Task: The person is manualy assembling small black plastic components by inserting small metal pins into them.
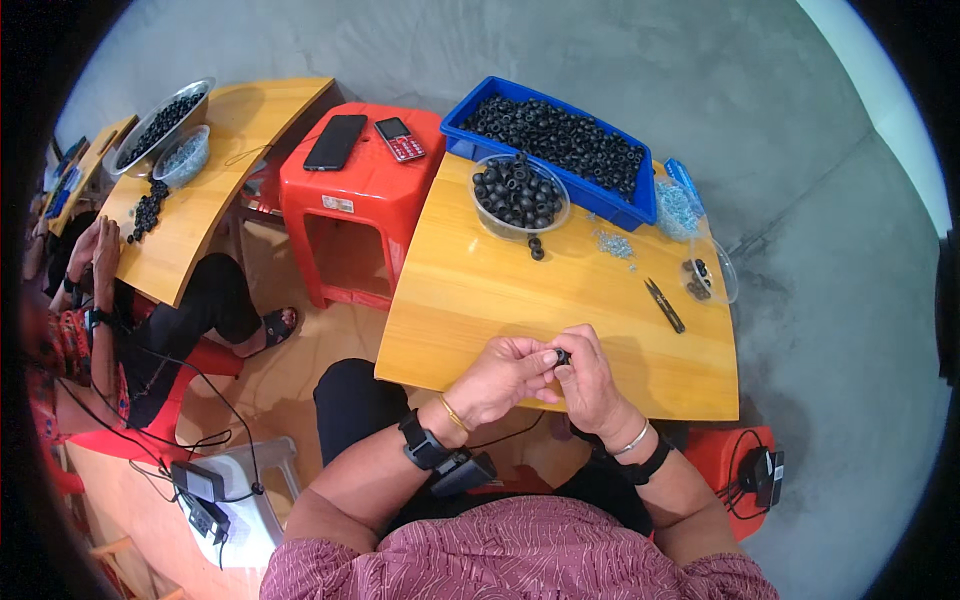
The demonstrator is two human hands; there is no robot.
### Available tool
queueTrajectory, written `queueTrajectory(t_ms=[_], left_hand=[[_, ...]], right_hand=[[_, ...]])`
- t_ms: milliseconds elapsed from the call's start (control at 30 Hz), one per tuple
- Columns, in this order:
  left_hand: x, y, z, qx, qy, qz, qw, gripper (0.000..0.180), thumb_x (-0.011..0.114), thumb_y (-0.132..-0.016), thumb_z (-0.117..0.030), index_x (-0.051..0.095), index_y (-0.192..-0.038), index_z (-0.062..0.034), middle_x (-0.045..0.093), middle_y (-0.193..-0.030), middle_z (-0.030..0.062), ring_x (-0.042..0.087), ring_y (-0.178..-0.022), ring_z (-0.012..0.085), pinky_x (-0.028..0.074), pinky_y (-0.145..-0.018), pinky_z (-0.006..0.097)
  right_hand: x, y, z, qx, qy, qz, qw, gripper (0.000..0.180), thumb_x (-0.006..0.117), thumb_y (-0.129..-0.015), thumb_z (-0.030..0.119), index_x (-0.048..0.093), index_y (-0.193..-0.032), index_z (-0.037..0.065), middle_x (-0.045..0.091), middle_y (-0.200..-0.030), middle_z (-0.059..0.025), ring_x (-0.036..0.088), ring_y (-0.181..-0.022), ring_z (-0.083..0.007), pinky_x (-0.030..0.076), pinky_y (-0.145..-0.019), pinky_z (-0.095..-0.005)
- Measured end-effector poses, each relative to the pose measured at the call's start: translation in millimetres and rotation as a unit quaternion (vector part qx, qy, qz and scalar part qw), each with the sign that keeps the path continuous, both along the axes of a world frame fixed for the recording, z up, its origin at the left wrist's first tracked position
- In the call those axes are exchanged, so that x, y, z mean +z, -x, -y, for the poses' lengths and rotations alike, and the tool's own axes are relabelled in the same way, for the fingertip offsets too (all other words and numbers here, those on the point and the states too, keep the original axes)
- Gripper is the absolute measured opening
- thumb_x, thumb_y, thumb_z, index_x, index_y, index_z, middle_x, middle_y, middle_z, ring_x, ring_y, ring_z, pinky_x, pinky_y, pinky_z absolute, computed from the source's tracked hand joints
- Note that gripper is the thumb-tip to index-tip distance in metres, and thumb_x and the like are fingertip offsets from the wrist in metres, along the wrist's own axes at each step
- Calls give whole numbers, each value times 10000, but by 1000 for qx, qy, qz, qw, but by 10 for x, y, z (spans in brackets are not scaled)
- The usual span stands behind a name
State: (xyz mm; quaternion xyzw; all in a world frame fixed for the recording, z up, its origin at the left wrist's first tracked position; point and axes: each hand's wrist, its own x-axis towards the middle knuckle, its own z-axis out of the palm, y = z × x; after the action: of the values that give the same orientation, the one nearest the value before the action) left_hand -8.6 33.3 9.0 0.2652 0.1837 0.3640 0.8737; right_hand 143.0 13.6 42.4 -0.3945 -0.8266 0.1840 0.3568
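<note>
Just above the table's near edge, my two hands meet around one small black round part (562, 357), which looks like a bead or ring. My left hand (505, 380) pinches it from the left between thumb and fingers. Closed on the same part from the other side is my right hand (592, 388). Fingers cover most of it, so its full shape is hidden. Further up the table stands a clear bowl (497, 228) of similar black parts, with a couple lying loose (537, 250) in front of it. Slim black snips or tweezers (665, 306) lie to the right.
Behind the bowl, a blue tray (630, 213) holds many black parts. Tiny pale-blue pieces (613, 243) lie near a clear container (677, 210) of more. A clear dish (729, 272) is at right. Two phones (336, 143) rest on a red stool (345, 192). Another person's hands (97, 248) work at left.
</note>
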Motion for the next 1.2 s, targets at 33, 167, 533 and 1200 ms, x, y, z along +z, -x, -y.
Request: queueTrajectory(t_ms=[33, 167, 533, 1200], left_hand=[[8, 14, -4, 0, -1, 0, 1000, 137, 499, -857, -117, 566, -896, -4, 592, -783, 55, 566, -662, 113, 516, -622, 288], [-24, 61, -33, -54, 6, 40, 998, 162, 530, -844, -166, 564, -886, -13, 569, -765, 29, 535, -639, 91, 504, -581, 261], [28, -8, 51, -63, -65, -28, 996, 240, 505, -857, -287, 543, -875, -50, 475, -672, -24, 442, -549, 62, 458, -522, 212], [24, -20, 34, -42, -20, -46, 998, 187, 466, -882, -197, 533, -918, -27, 482, -712, -10, 464, -593, 76, 475, -557, 239]], right_hand=[[-3, -1, 9, 0, -1, 0, 1000, 248, 463, -838, 178, 425, -982, -20, 425, -864, -167, 447, -773, -292, 390, -701, -342], [-42, -2, 24, 1, -18, -3, 1000, 281, 444, -861, 234, 424, -984, -18, 424, -862, -164, 449, -768, -291, 390, -703, -339], [-12, -6, 33, 14, 1, 16, 1000, 274, 448, -863, 238, 442, -986, -6, 434, -876, -161, 454, -797, -294, 393, -730, -346], [-48, -2, 18, -1, 15, -10, 1000, 304, 430, -867, 264, 445, -987, -16, 441, -898, -162, 469, -804, -291, 399, -726, -346]])
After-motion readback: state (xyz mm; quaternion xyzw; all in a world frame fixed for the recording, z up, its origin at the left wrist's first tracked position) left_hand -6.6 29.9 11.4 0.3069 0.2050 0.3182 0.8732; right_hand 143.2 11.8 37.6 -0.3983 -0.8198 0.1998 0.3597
